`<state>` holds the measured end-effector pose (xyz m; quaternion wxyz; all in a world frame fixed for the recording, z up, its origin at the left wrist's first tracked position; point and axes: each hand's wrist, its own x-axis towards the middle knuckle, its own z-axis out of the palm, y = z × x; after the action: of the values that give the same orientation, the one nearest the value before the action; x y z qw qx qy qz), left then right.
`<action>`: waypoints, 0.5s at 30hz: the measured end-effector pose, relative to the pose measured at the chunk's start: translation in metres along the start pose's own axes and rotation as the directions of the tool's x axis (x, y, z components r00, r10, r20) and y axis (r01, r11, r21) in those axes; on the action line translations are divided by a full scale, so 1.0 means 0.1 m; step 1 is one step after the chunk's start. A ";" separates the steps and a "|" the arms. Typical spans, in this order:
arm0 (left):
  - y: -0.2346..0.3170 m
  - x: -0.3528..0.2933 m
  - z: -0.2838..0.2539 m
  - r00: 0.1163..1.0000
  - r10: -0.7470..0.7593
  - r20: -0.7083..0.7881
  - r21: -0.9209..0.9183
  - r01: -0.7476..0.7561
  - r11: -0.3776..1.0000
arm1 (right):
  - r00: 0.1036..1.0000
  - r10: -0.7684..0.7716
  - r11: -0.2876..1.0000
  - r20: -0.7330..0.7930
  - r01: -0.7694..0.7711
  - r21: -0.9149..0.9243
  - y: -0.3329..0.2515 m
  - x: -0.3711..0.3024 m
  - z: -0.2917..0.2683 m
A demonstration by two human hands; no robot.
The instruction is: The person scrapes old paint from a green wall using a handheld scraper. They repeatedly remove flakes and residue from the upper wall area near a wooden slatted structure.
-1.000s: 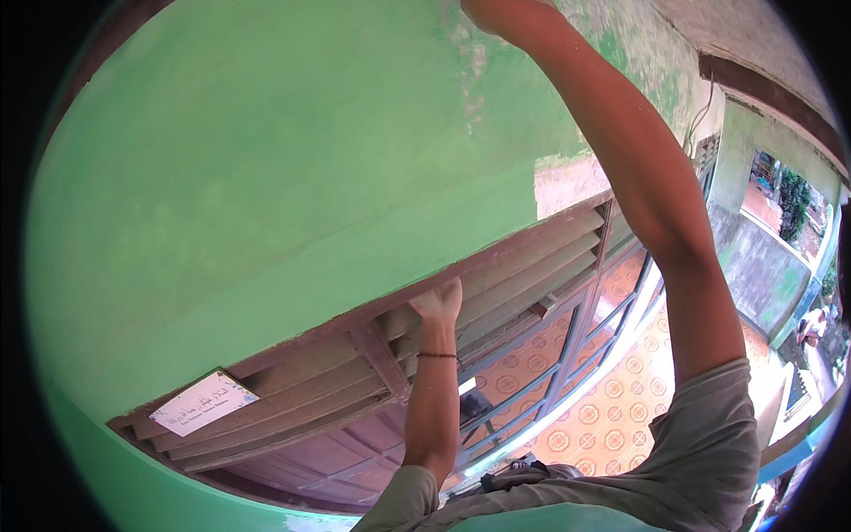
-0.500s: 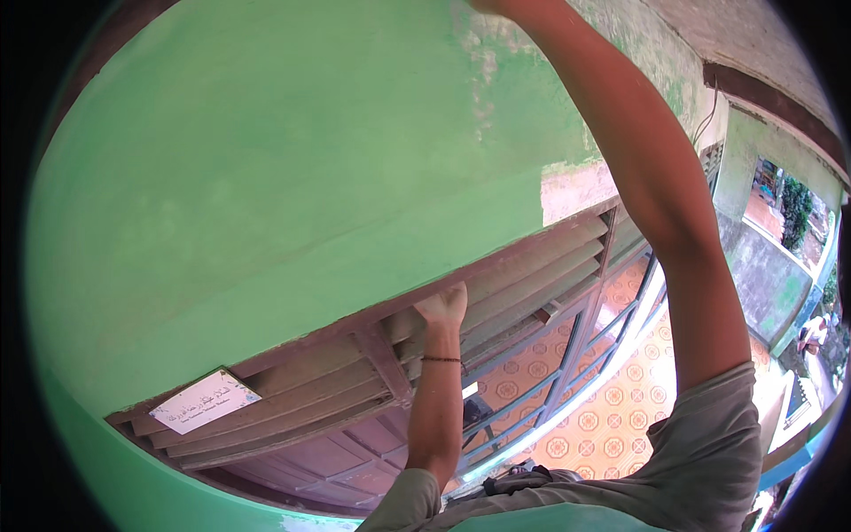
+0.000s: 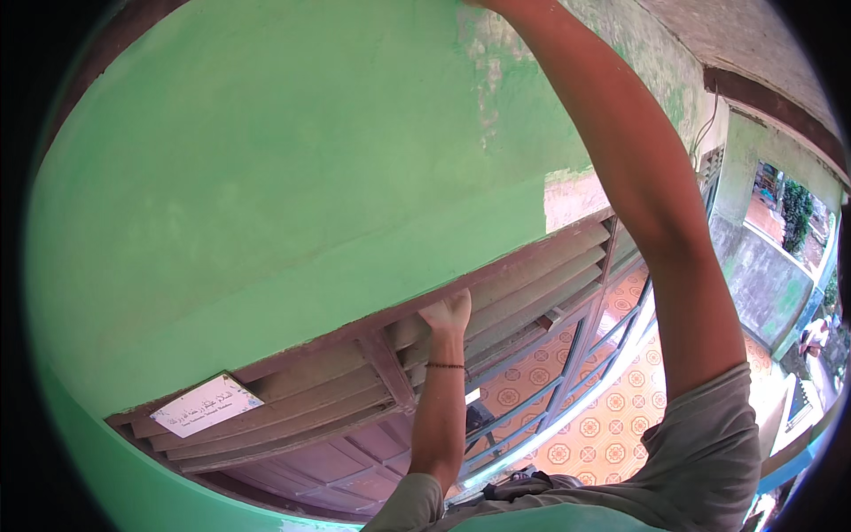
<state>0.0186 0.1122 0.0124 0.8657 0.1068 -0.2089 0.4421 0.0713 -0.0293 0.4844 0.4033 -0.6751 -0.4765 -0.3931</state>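
Observation:
My left hand is raised to the brown wooden frame above the louvre slats. It appears to grip the frame's lower edge, its fingers mostly hidden in the gap, and a thin dark bracelet circles that wrist. My right arm stretches high across the green wall. Only the wrist end of my right hand shows at the top edge, so its fingers and anything in them are out of sight. Paint is peeling off the wall beside that forearm.
A white card with a floral border hangs on the frame at the left. Below the slats are purple-brown door panels. Far below at the right lies an orange patterned tile floor. A low wall with an opening stands at the far right.
My right arm has shifted slightly to the left, and the view has moved a little. My left hand stays at the same spot on the frame.

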 end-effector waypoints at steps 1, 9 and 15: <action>-0.01 0.00 0.00 1.000 0.016 -0.017 0.009 -0.016 1.000 | 1.000 -0.022 1.000 -0.022 0.022 -0.009 0.00 0.01 0.01; -0.04 -0.03 -0.01 1.000 0.019 0.009 -0.051 -0.018 0.999 | 1.000 0.013 1.000 -0.012 -0.013 0.000 -0.05 0.04 0.05; -0.04 -0.03 0.00 0.999 0.033 -0.031 -0.039 -0.035 0.999 | 0.997 -0.073 0.997 0.010 0.073 -0.013 -0.09 -0.03 0.07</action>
<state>0.0205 0.1074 0.0110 0.8631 0.0792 -0.2064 0.4541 0.0632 -0.0219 0.4802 0.3820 -0.6619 -0.4999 -0.4076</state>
